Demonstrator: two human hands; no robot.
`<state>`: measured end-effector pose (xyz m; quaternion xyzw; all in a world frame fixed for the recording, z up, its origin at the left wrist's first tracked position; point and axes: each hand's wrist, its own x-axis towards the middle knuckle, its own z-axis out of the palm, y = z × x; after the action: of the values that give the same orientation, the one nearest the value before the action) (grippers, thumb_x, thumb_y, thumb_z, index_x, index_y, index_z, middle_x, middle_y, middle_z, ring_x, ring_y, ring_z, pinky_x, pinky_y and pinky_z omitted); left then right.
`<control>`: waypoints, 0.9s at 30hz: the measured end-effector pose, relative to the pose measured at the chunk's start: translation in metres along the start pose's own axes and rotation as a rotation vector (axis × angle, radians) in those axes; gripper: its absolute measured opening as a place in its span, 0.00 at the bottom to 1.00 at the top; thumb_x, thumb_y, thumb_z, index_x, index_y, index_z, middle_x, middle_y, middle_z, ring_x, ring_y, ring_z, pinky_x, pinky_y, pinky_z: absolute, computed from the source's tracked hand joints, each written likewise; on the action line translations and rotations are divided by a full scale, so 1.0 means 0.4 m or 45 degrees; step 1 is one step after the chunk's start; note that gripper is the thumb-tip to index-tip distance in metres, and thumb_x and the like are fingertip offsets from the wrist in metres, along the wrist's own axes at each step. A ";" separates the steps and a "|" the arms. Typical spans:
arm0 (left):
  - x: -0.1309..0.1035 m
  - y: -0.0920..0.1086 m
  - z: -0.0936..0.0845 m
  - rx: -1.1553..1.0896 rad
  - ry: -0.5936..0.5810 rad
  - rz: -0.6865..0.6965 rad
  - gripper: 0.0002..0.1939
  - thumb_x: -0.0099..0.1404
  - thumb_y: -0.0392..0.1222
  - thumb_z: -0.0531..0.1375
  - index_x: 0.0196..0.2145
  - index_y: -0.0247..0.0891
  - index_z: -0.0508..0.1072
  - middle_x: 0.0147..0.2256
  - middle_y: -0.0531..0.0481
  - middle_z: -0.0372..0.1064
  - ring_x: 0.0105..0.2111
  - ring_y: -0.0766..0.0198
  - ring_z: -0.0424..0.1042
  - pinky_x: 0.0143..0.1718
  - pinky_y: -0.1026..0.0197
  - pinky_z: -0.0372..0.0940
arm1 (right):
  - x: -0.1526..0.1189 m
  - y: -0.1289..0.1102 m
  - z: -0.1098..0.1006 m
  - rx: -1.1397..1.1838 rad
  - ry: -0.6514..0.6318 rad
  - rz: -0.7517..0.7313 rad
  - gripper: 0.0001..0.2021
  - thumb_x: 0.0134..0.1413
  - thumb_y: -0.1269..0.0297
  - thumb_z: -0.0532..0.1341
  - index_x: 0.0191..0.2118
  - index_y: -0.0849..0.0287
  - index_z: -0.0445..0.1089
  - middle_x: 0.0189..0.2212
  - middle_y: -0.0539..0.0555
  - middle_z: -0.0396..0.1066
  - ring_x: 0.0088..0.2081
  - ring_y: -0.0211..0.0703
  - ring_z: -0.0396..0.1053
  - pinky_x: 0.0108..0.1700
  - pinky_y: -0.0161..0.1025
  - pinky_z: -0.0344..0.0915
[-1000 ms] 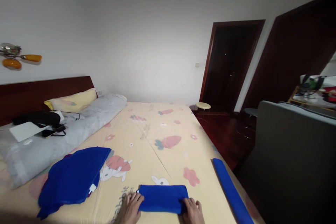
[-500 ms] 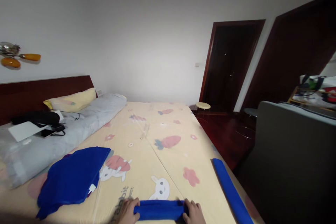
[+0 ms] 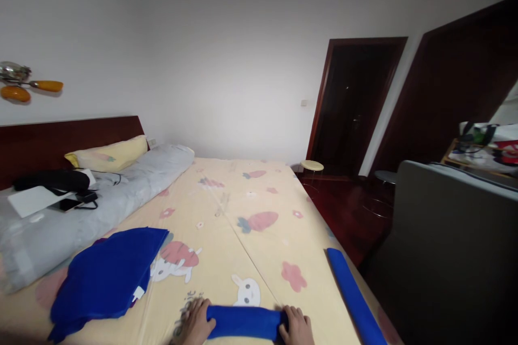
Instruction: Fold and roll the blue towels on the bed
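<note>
A blue towel point(image 3: 245, 322), rolled into a short thick roll, lies across the near edge of the bed. My left hand point(image 3: 196, 323) grips its left end and my right hand point(image 3: 297, 326) grips its right end, fingers curled over the roll. A second rolled blue towel point(image 3: 351, 294) lies lengthwise by the bed's right edge. A stack of flat blue towels point(image 3: 105, 277) rests on the bed to my left.
The bed point(image 3: 251, 199) has a yellow sheet printed with carrots and rabbits. A grey rolled duvet point(image 3: 101, 199) and a yellow pillow point(image 3: 109, 153) lie by the headboard, with a phone and black items on top. A grey cabinet point(image 3: 449, 237) stands right; a round stool point(image 3: 312, 166) sits near the dark doorway.
The flat folded blue towel under my hands has been rolled toward me into a tight roll. The view has tilted slightly.
</note>
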<state>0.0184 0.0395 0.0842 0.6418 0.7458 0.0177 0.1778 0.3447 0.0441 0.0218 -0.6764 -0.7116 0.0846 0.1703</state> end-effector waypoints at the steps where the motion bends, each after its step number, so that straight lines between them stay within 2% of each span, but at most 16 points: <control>1: -0.002 0.007 -0.001 0.005 0.019 -0.032 0.21 0.53 0.39 0.51 0.46 0.44 0.69 0.53 0.48 0.67 0.58 0.56 0.59 0.57 0.51 0.51 | -0.001 0.002 0.005 0.003 0.014 0.000 0.16 0.48 0.67 0.53 0.44 0.56 0.69 0.42 0.57 0.75 0.46 0.53 0.69 0.48 0.48 0.58; 4: -0.005 0.020 0.006 0.045 0.101 -0.097 0.23 0.52 0.39 0.51 0.47 0.44 0.69 0.53 0.48 0.66 0.57 0.55 0.60 0.55 0.49 0.53 | -0.006 0.016 0.024 0.040 0.082 0.001 0.16 0.49 0.66 0.53 0.45 0.54 0.69 0.43 0.56 0.73 0.46 0.51 0.69 0.48 0.48 0.59; 6: -0.006 0.025 0.021 0.126 0.143 -0.115 0.29 0.52 0.35 0.51 0.54 0.43 0.65 0.59 0.46 0.62 0.61 0.55 0.55 0.57 0.50 0.51 | -0.010 0.021 0.041 0.057 0.161 0.023 0.18 0.50 0.65 0.54 0.48 0.53 0.67 0.47 0.57 0.72 0.48 0.51 0.68 0.48 0.48 0.59; 8: -0.007 0.034 0.044 0.200 0.181 -0.061 0.36 0.52 0.31 0.50 0.60 0.41 0.58 0.64 0.46 0.54 0.64 0.57 0.49 0.60 0.52 0.47 | -0.013 0.011 0.058 0.055 0.259 0.024 0.20 0.50 0.66 0.54 0.51 0.53 0.65 0.50 0.58 0.70 0.51 0.52 0.67 0.50 0.48 0.59; 10: -0.007 0.057 0.072 0.211 0.190 0.046 0.40 0.52 0.27 0.47 0.64 0.42 0.53 0.66 0.49 0.50 0.66 0.58 0.45 0.63 0.52 0.43 | -0.015 -0.022 0.076 0.059 0.334 -0.045 0.20 0.51 0.67 0.53 0.51 0.52 0.65 0.52 0.58 0.69 0.52 0.52 0.66 0.51 0.48 0.59; 13: -0.008 0.118 0.118 0.121 0.129 0.169 0.41 0.52 0.26 0.45 0.64 0.46 0.51 0.67 0.52 0.47 0.66 0.58 0.44 0.64 0.50 0.42 | -0.013 -0.100 0.101 0.091 0.362 -0.217 0.20 0.49 0.67 0.55 0.50 0.51 0.66 0.51 0.57 0.70 0.52 0.52 0.66 0.51 0.48 0.58; 16: -0.008 0.185 0.153 0.025 0.046 0.281 0.40 0.53 0.28 0.46 0.64 0.47 0.53 0.67 0.52 0.48 0.66 0.56 0.45 0.64 0.49 0.43 | -0.006 -0.170 0.129 0.153 0.328 -0.309 0.23 0.45 0.68 0.57 0.50 0.49 0.67 0.50 0.55 0.71 0.50 0.53 0.67 0.50 0.48 0.59; 19: -0.005 0.219 0.172 -0.035 -0.029 0.346 0.37 0.55 0.29 0.44 0.63 0.47 0.54 0.66 0.52 0.51 0.65 0.58 0.48 0.64 0.51 0.45 | 0.001 -0.193 0.153 0.246 0.249 -0.311 0.23 0.45 0.71 0.56 0.48 0.45 0.69 0.47 0.52 0.74 0.48 0.51 0.69 0.47 0.45 0.61; 23: -0.001 0.198 0.189 -0.032 -0.128 0.322 0.36 0.56 0.32 0.45 0.63 0.44 0.56 0.66 0.50 0.51 0.66 0.56 0.46 0.64 0.48 0.43 | -0.001 -0.171 0.162 0.267 0.134 -0.300 0.24 0.42 0.72 0.56 0.46 0.42 0.71 0.46 0.50 0.75 0.47 0.50 0.70 0.47 0.44 0.61; 27: 0.004 0.132 0.200 0.022 -0.025 0.346 0.37 0.53 0.33 0.49 0.62 0.44 0.57 0.65 0.48 0.53 0.65 0.52 0.48 0.64 0.46 0.42 | -0.014 -0.146 0.148 0.187 0.159 -0.235 0.25 0.37 0.69 0.58 0.46 0.46 0.70 0.47 0.52 0.74 0.49 0.53 0.68 0.50 0.48 0.58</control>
<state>0.0916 0.0344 0.0223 0.7385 0.6504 0.0290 0.1753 0.2691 0.0411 -0.0134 -0.5977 -0.7507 0.0783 0.2704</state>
